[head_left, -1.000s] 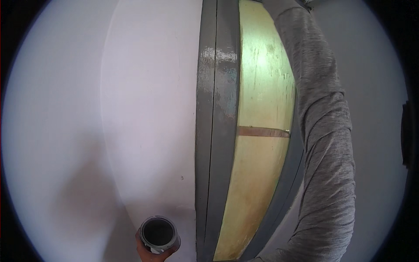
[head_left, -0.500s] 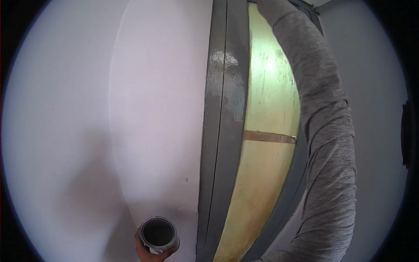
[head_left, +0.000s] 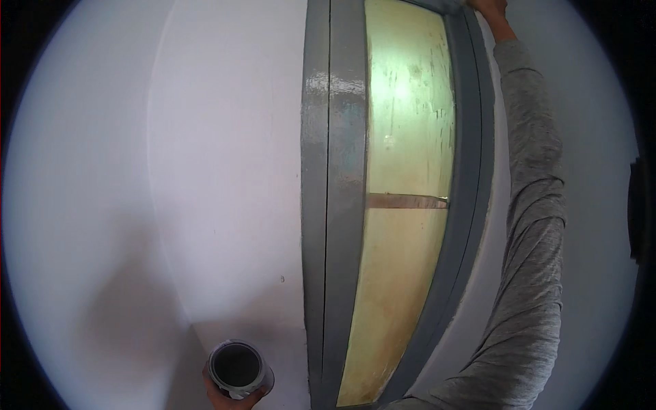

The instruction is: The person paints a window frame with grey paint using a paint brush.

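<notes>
My left hand (head_left: 220,400) is wrapped round a paint can (head_left: 266,383) at the bottom of the view. The can is round and open at the top, with a dark grey inside and smears on its side. My right arm, in a grey sleeve, reaches up along the right to the top edge. There my right hand (head_left: 490,9) is closed beside the upper right corner of a grey-painted frame (head_left: 316,225). Its fingers are partly cut off by the picture's edge, and what they hold is hidden. The grey paint on the frame's left side shines wet-looking.
Inside the frame are yellowish panes (head_left: 403,273), parted by a brown crossbar (head_left: 408,201). A pale wall (head_left: 225,150) stands to the left, meeting another wall at a corner. A dark object (head_left: 635,212) shows at the far right edge.
My right arm has swung outward to the right, baring the frame's right side and top, and my right hand has come into view. The can has shifted slightly left in the picture.
</notes>
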### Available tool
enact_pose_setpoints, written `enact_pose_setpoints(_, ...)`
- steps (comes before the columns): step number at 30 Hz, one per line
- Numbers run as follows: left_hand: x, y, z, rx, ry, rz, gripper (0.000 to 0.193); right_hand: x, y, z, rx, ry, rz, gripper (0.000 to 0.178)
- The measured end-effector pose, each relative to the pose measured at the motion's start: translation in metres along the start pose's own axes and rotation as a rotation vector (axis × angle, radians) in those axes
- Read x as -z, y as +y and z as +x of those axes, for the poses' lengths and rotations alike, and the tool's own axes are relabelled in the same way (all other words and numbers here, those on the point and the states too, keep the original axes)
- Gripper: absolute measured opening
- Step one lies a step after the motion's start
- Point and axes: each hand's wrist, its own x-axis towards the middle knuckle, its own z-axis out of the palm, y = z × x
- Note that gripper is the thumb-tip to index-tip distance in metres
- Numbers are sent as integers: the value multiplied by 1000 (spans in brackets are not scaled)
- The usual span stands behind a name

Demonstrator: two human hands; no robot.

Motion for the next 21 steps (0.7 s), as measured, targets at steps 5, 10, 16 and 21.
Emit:
enact_pose_setpoints(5, -9, 6, 2, 38, -51, -62, 102, -48, -14, -6, 499, 42, -112, 17)
enact_pose_setpoints(10, -10, 17, -7, 66, -49, -62, 101, -25, -122, -46, 526, -149, 321, 11)
enact_pose_setpoints(16, -22, 18, -8, 65, -116, -153, 98, -20, 45, 27, -193, -194, 741, 12)
enact_pose_setpoints(21, -15, 16, -16, 25, -69, -94, 101, -3, 29, -4, 73, 33, 90, 5)
